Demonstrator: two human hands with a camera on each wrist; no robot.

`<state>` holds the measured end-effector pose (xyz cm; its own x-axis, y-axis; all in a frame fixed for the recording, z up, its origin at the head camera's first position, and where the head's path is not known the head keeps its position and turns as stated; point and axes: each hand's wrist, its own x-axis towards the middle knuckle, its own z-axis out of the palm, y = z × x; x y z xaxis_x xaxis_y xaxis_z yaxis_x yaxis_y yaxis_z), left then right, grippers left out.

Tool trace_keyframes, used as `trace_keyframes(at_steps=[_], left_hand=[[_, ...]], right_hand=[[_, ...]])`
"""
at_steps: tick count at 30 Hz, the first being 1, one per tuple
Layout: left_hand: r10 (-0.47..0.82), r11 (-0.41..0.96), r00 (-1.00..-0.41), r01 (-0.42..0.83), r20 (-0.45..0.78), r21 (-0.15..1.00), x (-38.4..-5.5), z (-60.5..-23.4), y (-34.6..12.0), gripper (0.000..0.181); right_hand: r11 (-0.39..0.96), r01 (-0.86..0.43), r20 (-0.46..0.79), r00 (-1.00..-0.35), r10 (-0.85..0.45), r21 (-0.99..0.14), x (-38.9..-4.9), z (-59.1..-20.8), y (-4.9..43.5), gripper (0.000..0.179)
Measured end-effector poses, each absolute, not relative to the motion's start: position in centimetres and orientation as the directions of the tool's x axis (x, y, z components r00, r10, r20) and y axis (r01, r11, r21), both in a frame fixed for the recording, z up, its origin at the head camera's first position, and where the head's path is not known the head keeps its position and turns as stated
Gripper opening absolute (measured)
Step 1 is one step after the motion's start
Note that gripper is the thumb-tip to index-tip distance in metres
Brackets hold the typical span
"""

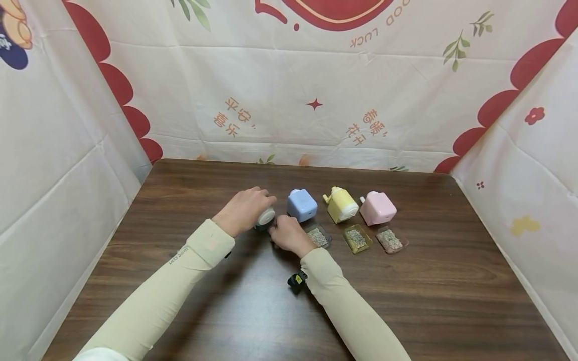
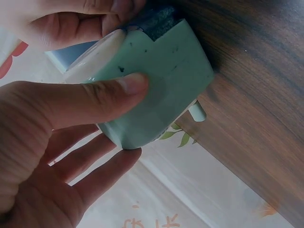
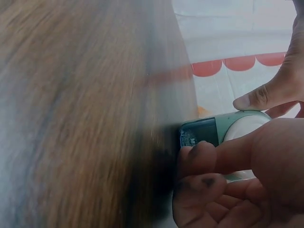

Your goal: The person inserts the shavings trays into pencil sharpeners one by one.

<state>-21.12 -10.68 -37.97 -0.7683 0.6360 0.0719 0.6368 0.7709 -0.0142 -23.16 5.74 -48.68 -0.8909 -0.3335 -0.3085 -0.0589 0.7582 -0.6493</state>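
My left hand (image 1: 246, 209) grips a green hand-crank pencil sharpener (image 2: 166, 80), its thumb (image 2: 111, 97) across one side and the fingers under the opposite side. The sharpener's round white face (image 1: 266, 216) points toward me. A stubby crank knob (image 2: 197, 112) sticks out at its far end. At its base sits a dark see-through shavings drawer (image 3: 202, 130), partly inside the body. My right hand (image 1: 291, 234) pinches the drawer's front edge between curled fingers. Dark smudges mark the right fingertips (image 3: 209, 183).
To the right stand a blue sharpener (image 1: 302, 205), a yellow sharpener (image 1: 340, 204) and a pink sharpener (image 1: 378, 207). In front of them lie a grey drawer (image 1: 318, 235), a yellow drawer (image 1: 357, 238) and a pink drawer (image 1: 390, 239), all holding shavings. Cloth hangs behind the wooden table (image 1: 451, 291).
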Motion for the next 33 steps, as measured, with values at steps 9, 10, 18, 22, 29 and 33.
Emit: trace_keyframes(at_steps=[9,10,18,22,29,33], left_hand=[[0.646,0.762,-0.757,0.647,0.094,-0.027,-21.2,-38.1,-10.7,0.036],[0.648,0.761,-0.755,0.649,0.101,-0.027,-21.2,-38.2,-10.7,0.036],[0.633,0.769,-0.766,0.639,0.112,0.013,-20.9,-38.5,-11.1,0.038],[0.627,0.772,-0.769,0.635,0.120,0.038,-20.6,-38.5,-11.2,0.042],[0.651,0.739,-0.737,0.670,0.179,0.072,-20.6,-39.1,-11.9,0.047],[0.657,0.726,-0.728,0.681,0.194,0.094,-20.6,-39.5,-12.4,0.054]], right_hand=[[0.744,-0.041,-0.320,-0.886,-0.336,-0.667,-23.2,-48.3,5.5,0.032],[0.741,-0.041,-0.319,-0.886,-0.337,-0.670,-23.3,-48.4,5.5,0.032],[0.735,-0.076,-0.298,-0.883,-0.364,-0.674,-22.8,-48.4,5.9,0.027],[0.749,-0.107,-0.306,-0.868,-0.391,-0.654,-22.0,-47.6,6.2,0.026],[0.780,-0.239,-0.247,-0.860,-0.446,-0.579,-18.7,-42.3,7.1,0.013],[0.802,-0.272,-0.182,-0.888,-0.421,-0.531,-17.1,-39.1,8.3,0.017]])
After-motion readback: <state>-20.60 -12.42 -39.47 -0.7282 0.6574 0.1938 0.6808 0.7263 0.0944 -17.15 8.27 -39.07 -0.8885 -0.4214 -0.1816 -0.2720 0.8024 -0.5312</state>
